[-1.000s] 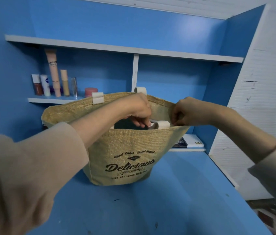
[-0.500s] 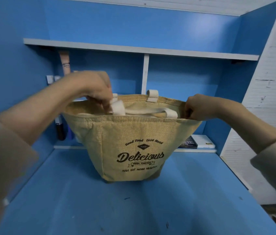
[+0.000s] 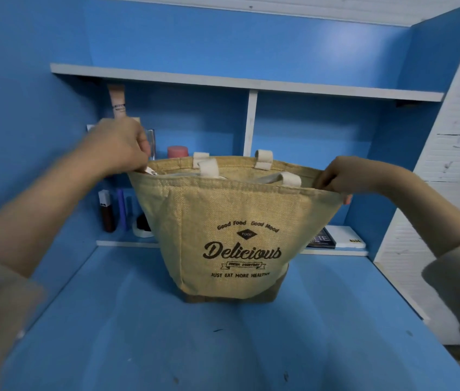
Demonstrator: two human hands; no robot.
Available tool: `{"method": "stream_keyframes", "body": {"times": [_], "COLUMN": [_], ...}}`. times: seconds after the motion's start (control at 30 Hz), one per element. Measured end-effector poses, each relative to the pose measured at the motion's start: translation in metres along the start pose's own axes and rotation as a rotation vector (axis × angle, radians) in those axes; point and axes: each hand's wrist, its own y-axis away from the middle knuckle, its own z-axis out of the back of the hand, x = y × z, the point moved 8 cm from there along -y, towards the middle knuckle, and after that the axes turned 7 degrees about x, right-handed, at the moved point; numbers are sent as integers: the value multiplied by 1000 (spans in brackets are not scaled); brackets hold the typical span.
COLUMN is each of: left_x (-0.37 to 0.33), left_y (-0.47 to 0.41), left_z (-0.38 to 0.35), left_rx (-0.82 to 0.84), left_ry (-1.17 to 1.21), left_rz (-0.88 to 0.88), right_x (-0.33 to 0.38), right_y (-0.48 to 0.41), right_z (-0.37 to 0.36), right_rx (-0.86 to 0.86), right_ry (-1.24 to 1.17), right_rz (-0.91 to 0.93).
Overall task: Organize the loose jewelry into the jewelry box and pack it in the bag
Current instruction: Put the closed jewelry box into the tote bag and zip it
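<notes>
Your left hand is curled tight on the left end of the top edge of the tan woven cloth bag with "Delicious" printed on it in dark letters. It may be pinching a small pale tab there, but that spot is blurry. Your right hand pinches the right end of the same edge. The top is stretched wide between your two hands. The bag stands upright in the middle of the blue table. Far behind it on the left, a low white shelf holds a dark bottle. A pink-lidded jar peeks over the bag's far edge.
</notes>
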Motion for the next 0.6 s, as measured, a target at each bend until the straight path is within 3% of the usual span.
{"method": "stream_keyframes", "body": {"times": [0.13, 0.2, 0.27, 0.33, 0.47, 0.6], "left_x": [13, 16, 15, 16, 14, 3], "left_y": [37, 60, 69, 67, 64, 76], "left_z": [-26, -58, -89, -117, -159, -201], "left_rx": [-417, -452, -373, -299, -123, 34], "left_ry": [396, 657, 967, 1124, 1200, 1130], "left_rz": [-90, -100, -148, -172, -63, -31], "right_x": [-15, -16, -10, -7, -15, -22], "right_y": [12, 21, 36, 41, 24, 11], "right_z": [-10, -8, -6, -18, -69, -114], "right_rx": [-176, -405, -617, -653, -472, -371], "right_ry": [-505, -609, -666, -844, -1133, -1221], "right_rz": [86, 140, 213, 273, 242, 180]}}
